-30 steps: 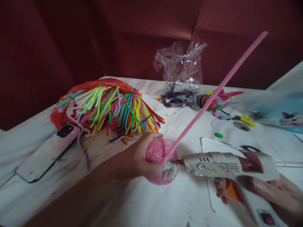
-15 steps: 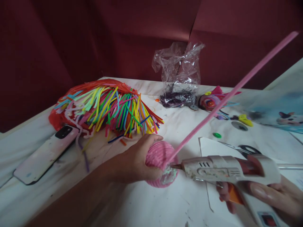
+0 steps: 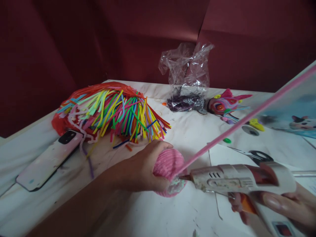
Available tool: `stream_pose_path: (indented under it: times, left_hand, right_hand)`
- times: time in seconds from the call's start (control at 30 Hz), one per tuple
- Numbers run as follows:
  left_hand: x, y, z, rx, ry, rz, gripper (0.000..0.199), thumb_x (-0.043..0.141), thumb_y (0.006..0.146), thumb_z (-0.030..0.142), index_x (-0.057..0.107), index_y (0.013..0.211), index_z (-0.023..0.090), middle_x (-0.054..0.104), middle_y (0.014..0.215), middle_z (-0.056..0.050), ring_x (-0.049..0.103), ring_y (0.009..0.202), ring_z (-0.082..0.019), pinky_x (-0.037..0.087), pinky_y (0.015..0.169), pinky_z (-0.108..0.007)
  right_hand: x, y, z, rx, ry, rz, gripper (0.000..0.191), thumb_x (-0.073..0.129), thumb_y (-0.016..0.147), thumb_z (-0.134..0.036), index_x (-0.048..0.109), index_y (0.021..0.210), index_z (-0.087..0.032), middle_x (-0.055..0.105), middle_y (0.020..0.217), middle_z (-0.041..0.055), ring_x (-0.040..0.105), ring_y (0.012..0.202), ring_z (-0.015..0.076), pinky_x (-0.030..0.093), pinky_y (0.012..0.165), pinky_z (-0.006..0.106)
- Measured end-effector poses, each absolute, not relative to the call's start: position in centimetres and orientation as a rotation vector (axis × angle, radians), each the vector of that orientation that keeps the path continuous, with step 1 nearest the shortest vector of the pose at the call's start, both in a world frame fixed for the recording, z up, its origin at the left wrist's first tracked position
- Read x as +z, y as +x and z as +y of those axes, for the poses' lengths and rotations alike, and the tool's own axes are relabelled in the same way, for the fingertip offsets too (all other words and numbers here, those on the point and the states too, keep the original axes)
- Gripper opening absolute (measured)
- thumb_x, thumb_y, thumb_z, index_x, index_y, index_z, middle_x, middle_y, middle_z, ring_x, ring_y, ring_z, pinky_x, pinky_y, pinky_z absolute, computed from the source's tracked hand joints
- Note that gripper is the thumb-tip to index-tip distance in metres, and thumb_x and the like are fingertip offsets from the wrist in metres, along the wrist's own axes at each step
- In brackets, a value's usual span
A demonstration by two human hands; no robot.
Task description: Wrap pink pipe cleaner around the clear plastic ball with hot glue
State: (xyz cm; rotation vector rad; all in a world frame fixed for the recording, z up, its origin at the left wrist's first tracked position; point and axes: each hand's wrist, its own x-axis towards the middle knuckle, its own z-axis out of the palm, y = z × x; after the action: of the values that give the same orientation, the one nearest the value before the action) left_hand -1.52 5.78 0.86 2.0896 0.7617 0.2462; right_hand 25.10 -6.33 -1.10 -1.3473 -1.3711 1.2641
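Note:
My left hand [image 3: 145,168] is closed around a ball wrapped in pink pipe cleaner [image 3: 169,161], thumb and fingers on its left side. At the ball's lower right a pale, shiny patch is uncovered. From there a long pink pipe cleaner [image 3: 237,126] sticks out up to the right, past the frame's edge. My right hand [image 3: 286,204] grips a white glue gun [image 3: 232,177] by its handle, fingers by the orange trigger. The gun's nozzle tip meets the ball beside the root of the pipe cleaner; whether it touches is hard to tell.
A red bag [image 3: 98,87] of many-coloured pipe cleaners [image 3: 128,115] lies at the back left, a phone [image 3: 49,161] before it. Behind are a clear plastic bag [image 3: 187,72] and a pink fish-like craft [image 3: 223,105]. Scissors [image 3: 260,156] and a green button [image 3: 227,140] lie right of the ball.
The loose end of the pink pipe cleaner has swung lower and to the right, out of the frame. The ball and glue gun have shifted slightly right; both hands keep their grip.

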Motion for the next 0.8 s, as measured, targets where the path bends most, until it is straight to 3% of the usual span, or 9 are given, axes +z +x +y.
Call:
stream_pose_path:
  times: [0.2, 0.73, 0.8]
  left_hand:
    - [0.7, -1.5, 5.9, 0.257, 2.108, 0.717, 0.063, 0.066, 0.063, 0.025, 0.042, 0.121, 0.02, 0.047, 0.122, -0.006, 0.043, 0.115, -0.027, 0.037, 0.097, -0.037]
    - [0.7, -1.6, 5.8, 0.22, 2.096, 0.712, 0.064, 0.067, 0.063, 0.025, 0.042, 0.122, 0.021, 0.048, 0.118, -0.006, 0.046, 0.111, -0.026, 0.037, 0.096, -0.038]
    - [0.7, -1.7, 5.8, 0.221, 2.089, 0.716, 0.065, 0.067, 0.064, 0.026, 0.041, 0.123, 0.021, 0.047, 0.119, -0.006, 0.045, 0.111, -0.026, 0.037, 0.096, -0.038]
  right_hand:
    - [-0.2, 25.7, -5.9, 1.394, -1.321, -1.411, 0.054, 0.06, 0.08, -0.069, 0.066, 0.083, -0.015, 0.054, 0.079, 0.0089, 0.055, 0.063, 0.0181, 0.048, 0.06, 0.024]
    - [-0.2, 25.2, -5.1, 1.399, -1.179, -1.304, 0.04, 0.073, 0.076, -0.052, 0.064, 0.071, -0.014, 0.053, 0.075, 0.0072, 0.053, 0.057, 0.0154, 0.048, 0.053, 0.02]
    - [-0.2, 24.5, -5.3, 1.393, -1.134, -1.287, 0.037, 0.072, 0.078, -0.051, 0.064, 0.079, -0.015, 0.053, 0.075, 0.0062, 0.054, 0.058, 0.0151, 0.048, 0.053, 0.019]
